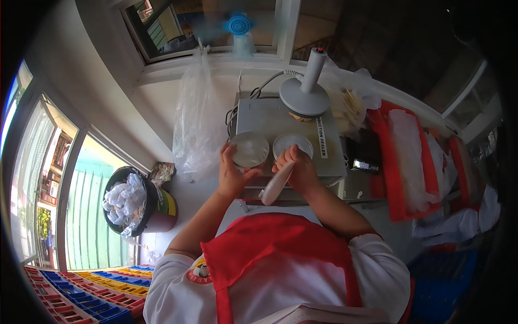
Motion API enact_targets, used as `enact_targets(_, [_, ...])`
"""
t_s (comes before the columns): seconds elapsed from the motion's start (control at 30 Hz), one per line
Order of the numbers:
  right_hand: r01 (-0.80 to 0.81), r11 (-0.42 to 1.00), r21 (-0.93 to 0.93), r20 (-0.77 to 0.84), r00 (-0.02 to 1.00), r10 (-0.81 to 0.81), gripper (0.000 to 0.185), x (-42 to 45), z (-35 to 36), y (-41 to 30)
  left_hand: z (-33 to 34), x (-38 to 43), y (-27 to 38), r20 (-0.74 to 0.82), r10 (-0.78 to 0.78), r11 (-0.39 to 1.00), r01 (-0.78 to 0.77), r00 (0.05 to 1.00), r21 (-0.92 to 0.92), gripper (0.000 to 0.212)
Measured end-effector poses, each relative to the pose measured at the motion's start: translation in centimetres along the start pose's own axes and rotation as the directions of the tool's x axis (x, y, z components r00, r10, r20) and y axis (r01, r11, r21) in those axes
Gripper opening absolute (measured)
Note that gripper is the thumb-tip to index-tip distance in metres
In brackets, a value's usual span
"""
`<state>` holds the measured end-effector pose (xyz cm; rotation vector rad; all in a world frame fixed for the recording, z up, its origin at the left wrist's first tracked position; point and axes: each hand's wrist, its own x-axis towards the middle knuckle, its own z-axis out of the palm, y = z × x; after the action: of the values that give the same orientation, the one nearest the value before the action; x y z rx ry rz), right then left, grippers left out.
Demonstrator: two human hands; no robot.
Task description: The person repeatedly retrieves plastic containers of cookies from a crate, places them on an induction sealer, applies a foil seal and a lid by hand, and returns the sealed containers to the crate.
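Note:
My left hand [236, 172] grips the side of a round, clear-topped container [249, 149] over the front of a grey induction sealer box [263, 117]. My right hand [297, 168] is closed around a pale, tapered tool [277, 185] whose broad end points back toward me; its exact kind is unclear. Just beyond the right fingers sits a second round, clear-topped container [293, 145], partly hidden by that hand. A grey sealing head [304, 97] with an upright handle and red button rests toward the back of the box, with a tan item partly visible beneath it.
A clear plastic bag [196, 125] hangs left of the box. Further left stands a bin [165, 202] filled with crumpled plastic. A dark digital scale [362, 152] and red trays [425, 178] lie to the right. A blue fan [238, 25] is by the window; cables run behind the box.

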<state>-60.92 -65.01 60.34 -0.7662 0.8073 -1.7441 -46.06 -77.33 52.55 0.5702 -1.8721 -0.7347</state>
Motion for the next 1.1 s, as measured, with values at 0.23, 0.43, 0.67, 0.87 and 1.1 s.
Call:
enact_targets(0.23, [0.203,0.948,-0.245,0.037,0.979,-0.2,0.044,1.6,-2.2,-2.0,-1.4,1.9,3.9,0.174,0.024,0.969,-0.065,0.985,0.236,0.08])
enact_targets(0.43, [0.558,0.787,-0.262,0.815,0.565,-0.13,0.038,-0.5,4.3,-2.8,-4.2,-0.5,9.5,0.814,-0.102,0.665,0.648,0.571,-0.371,0.035])
enact_targets(0.67, [0.328,0.449,-0.832,0.456,0.864,0.213,0.031,-2.6,5.7,-1.5,-7.8,-5.6,7.3,0.214,0.014,0.999,-0.025,0.977,0.045,0.013])
enact_targets(0.87, [0.379,0.515,-0.769,0.601,0.704,0.378,0.029,-2.7,5.3,-0.2,-11.8,-4.3,10.5,0.577,-0.003,0.993,0.069,0.817,-0.093,0.015])
enact_targets(1.1, [-0.001,0.583,-0.813,0.442,0.65,0.618,0.028,-2.6,2.5,2.3,-11.5,-5.0,9.9,0.679,-0.262,0.902,0.425,0.686,-0.081,0.03])
